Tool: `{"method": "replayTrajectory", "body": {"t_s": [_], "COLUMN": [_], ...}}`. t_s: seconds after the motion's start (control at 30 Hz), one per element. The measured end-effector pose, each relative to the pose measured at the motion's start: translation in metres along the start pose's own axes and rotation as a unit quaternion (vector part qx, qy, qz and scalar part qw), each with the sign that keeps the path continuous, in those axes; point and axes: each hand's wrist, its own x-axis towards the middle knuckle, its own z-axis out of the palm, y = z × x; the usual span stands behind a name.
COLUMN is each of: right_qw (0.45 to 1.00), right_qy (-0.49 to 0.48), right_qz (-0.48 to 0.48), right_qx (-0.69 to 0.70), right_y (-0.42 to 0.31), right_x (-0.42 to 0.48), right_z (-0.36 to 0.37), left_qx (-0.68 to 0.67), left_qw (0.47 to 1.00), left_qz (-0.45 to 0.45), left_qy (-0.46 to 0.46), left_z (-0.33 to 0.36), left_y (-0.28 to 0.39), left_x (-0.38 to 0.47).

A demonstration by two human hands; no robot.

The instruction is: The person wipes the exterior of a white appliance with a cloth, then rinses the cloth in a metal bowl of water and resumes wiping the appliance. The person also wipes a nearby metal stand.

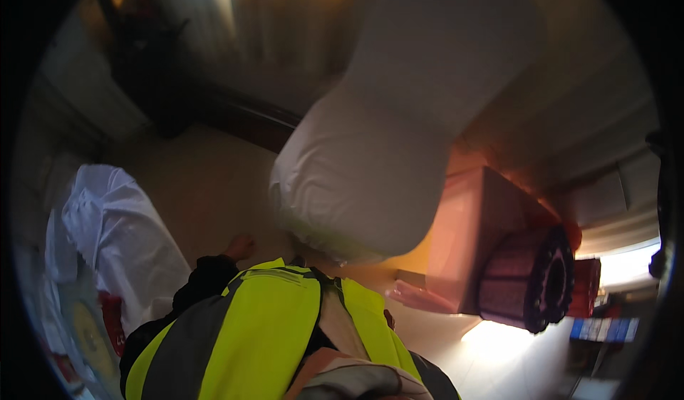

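My left hand [240,246], at the end of a black sleeve, hangs low over the floor. It is blurred, and I see nothing in it. A small reddish-brown sliver at the right side of my yellow vest [272,314] may be my right hand [390,320]; the rest is hidden. In front of me a large padded piece, perhaps a mattress [368,175], wears a pale fitted cover. Its near edge is gathered and slightly wrinkled. Left of my sleeve, white cloth [128,234] drapes over something that I cannot make out.
On the right stand a pink box-like piece [459,239] and a round purple ribbed object [523,282]. A red item [111,320] bearing writing lies by the white cloth. Pale curtains [278,20] hang at the back; a dark bulky shape [155,68] stands far left.
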Motion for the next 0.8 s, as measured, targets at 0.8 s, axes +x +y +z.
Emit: {"method": "replayTrajectory", "body": {"t_s": [0.8], "right_qw": [0.961], "right_qy": [-0.158], "right_qz": [-0.003], "right_qx": [0.228], "right_y": [-0.187], "right_x": [0.380], "right_z": [-0.111], "left_qx": [-0.179], "left_qw": [0.957], "left_qz": [-0.179], "left_qy": [0.139], "left_z": [-0.155], "left_y": [-0.085], "left_x": [-0.030]}}
